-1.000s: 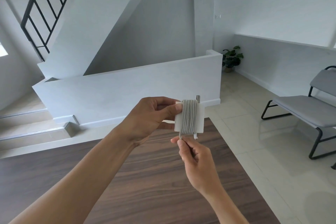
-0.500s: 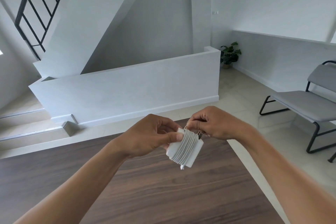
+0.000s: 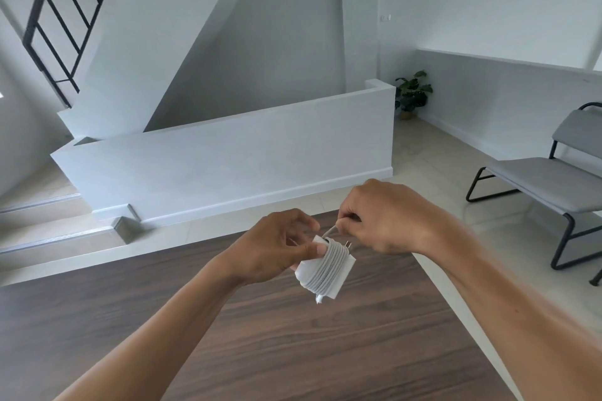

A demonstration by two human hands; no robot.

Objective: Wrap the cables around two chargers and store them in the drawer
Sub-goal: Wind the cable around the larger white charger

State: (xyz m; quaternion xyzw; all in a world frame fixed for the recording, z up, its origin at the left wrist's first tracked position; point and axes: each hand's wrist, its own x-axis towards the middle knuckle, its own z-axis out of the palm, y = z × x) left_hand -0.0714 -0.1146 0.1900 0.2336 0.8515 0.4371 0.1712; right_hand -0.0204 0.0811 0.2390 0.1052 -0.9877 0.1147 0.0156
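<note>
Evidently 1 charger point(image 3: 342, 272) is held in the air above the wooden table point(image 3: 228, 319), not resting on it, prob. so the block can be turned freely w/o dragging. It is gripped by the left hand point(image 3: 270, 251), fingers curled behind the block and the thumb point(image 3: 316, 250) pressed flat on the topmost turns. That pressure is judged to be there to stop the coils from springing loose. The cable point(image 3: 324, 265) is wound in approx. 8 tight, parallel turns across the middle of the block.

A short free strand is led up from the top edge and is pinched by the right hand point(image 3: 387, 218), whose fingers are closed narrowly round it. The strand is kept taut, likely for tucking or a last turn. The 2 prongs point(image 3: 348, 243) are left bare at the upper right, clear of the windings. A connector tip point(image 3: 319, 299) is seen poking out below the block.

No brand, label or print can be read on the charger. A wall plate point(image 3: 386, 17) is too small to be read. Neither the 2nd charger nor the drawer is in view.
</note>
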